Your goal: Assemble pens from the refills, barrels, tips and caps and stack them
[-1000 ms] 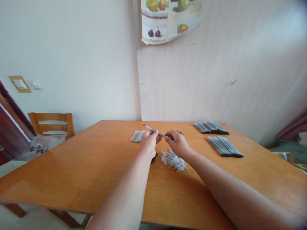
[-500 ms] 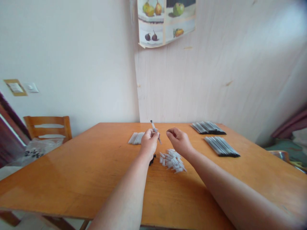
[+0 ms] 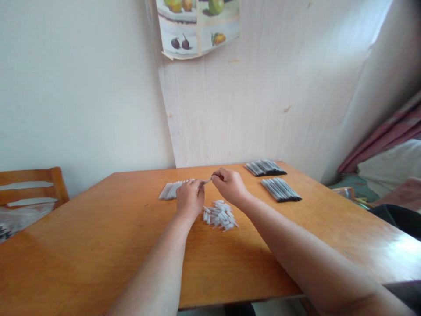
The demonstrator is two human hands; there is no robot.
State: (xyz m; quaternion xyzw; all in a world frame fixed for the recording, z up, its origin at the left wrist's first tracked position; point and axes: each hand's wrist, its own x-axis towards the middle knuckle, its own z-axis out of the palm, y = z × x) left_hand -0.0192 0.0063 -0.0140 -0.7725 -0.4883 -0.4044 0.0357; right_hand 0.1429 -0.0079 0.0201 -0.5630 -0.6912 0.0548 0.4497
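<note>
My left hand point(image 3: 190, 197) is closed around a slim pen point(image 3: 207, 181), which points to the right out of its fingers. At the pen's far end, my right hand point(image 3: 228, 184) has its fingertips pinched on the tip; whether a small part sits in that pinch is hidden. Just below both hands lies a loose pile of short white plastic pieces point(image 3: 220, 216). A row of clear pen barrels point(image 3: 169, 191) lies behind my left hand and is partly covered by it.
Two rows of pens with black ends, the nearer pens point(image 3: 281, 189) and the farther pens point(image 3: 265, 167), lie on the right of the wooden table point(image 3: 98, 245). A chair point(image 3: 29, 184) stands at the left. A fruit picture point(image 3: 200, 26) hangs on the wall.
The pen has swung from upright to nearly level. My right hand has come over to its end. The view has turned right, and the black parts by my left wrist no longer show.
</note>
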